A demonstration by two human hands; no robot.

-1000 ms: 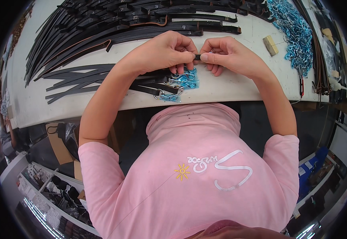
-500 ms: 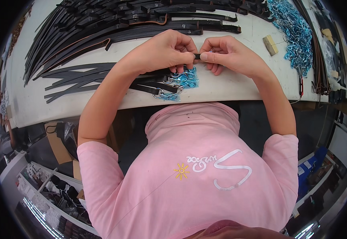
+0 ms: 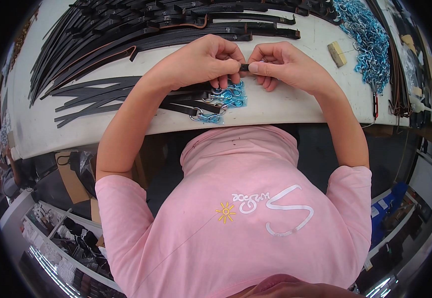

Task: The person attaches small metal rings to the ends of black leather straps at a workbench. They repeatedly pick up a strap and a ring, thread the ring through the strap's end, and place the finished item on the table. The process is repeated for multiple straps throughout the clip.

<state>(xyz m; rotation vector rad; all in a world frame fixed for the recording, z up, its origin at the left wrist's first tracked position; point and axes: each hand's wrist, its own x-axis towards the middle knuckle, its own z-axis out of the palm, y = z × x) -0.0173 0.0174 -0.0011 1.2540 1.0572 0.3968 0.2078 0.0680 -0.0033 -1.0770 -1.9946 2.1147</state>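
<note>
Above the white table, my left hand [image 3: 219, 60] and my right hand [image 3: 277, 64] meet, both closed in a pinch on one short black strap piece [image 3: 244, 67]. Only a small part of the piece shows between thumbs and fingers. Under my left wrist and forearm lie several black straps [image 3: 97, 96] with metal rings and snap hooks at their right ends. Blue plastic film [image 3: 236, 93] wraps those hooks, close below my left fingers. Part of these straps is hidden by my left forearm.
A large pile of black straps [image 3: 121, 32] covers the table's far left and middle. At far right lies a heap of blue-wrapped metal hooks [image 3: 365, 47], with a yellowish block [image 3: 336, 54] beside it. The table's near edge [image 3: 270, 122] runs just before my body.
Both hands stay pinched on the black strap piece and have shifted very slightly left. Straps and hooks on the table lie nearly as before.
</note>
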